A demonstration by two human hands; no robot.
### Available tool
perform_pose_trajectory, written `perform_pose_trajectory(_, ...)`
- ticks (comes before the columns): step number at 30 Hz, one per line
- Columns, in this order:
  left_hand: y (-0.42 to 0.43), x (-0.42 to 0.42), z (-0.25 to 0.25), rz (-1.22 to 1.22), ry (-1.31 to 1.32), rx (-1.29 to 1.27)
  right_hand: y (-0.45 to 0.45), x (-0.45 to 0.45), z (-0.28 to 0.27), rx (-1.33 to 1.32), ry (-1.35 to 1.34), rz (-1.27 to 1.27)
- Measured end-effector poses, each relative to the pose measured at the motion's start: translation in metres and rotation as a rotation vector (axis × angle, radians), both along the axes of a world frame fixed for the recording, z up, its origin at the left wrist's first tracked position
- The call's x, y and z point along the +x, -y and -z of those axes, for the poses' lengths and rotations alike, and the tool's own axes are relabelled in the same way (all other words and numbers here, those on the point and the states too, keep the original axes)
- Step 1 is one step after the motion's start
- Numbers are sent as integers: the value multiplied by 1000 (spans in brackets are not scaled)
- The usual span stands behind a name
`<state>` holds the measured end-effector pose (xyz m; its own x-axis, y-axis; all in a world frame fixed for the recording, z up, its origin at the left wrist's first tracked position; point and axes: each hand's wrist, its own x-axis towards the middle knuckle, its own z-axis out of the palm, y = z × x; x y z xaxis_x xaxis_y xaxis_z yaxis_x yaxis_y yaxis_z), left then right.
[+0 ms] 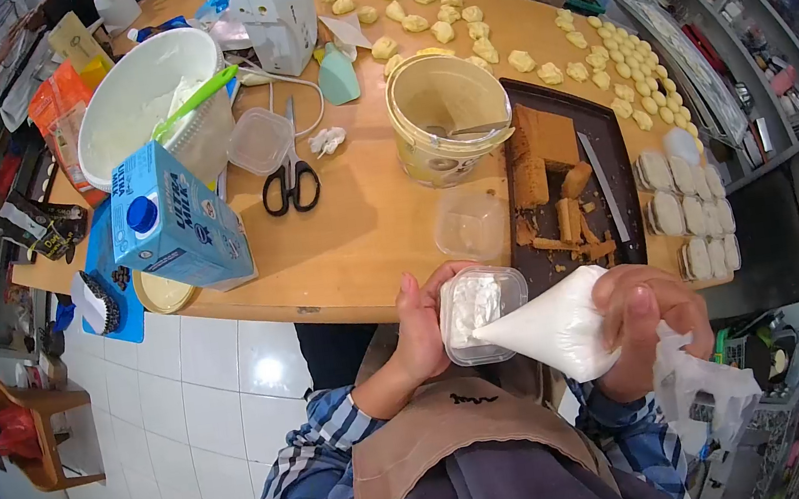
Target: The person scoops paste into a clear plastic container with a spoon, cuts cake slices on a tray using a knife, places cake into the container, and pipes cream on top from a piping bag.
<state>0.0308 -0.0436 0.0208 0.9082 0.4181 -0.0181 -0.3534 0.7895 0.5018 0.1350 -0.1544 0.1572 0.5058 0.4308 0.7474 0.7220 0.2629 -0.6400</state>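
Observation:
My left hand (423, 332) holds a small clear plastic container (523, 342) by its side, in front of the table's edge. White cream (476, 305) covers much of the container's inside. In my right hand (659, 316) is a piping bag (566, 328) full of white cream, its twisted top trailing loose below the fist. The bag's narrow tip points left and meets the cream in the container. Just beyond, on the table, stands another clear plastic container (470, 225). A dark baking tray (548, 265) with cut brown cake (546, 134) and a long knife (603, 184) lies close by.
A yellowish bucket (447, 152) stands behind the containers. Black-handled scissors (291, 188), a blue milk carton (179, 223) and a white bowl (114, 115) with a green spatula (198, 101) are at left. Dough pieces (485, 51) spread across the back; wrapped stacks (692, 211) sit at right.

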Motion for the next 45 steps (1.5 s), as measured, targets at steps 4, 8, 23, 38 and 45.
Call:
perform_pose_trajectory(4, -2, 0, -2, -35, -14, 30, 0, 4, 3, 2, 15, 52)
perform_pose_trajectory(8, -2, 1, -3, -51, -13, 40, 3, 5, 1, -70, -45, 72)
perform_pose_trajectory(23, 7, 7, -2, -138, -26, 37, 15, 45, 11, 482, -384, 61)
perform_pose_trajectory(38, 11, 15, -15, -18, -47, -126, 21, 71, 29, 471, -541, 104)
perform_pose_trajectory(45, 12, 21, -13, 1, -57, -112, 14, 78, 43, 327, -713, -20)
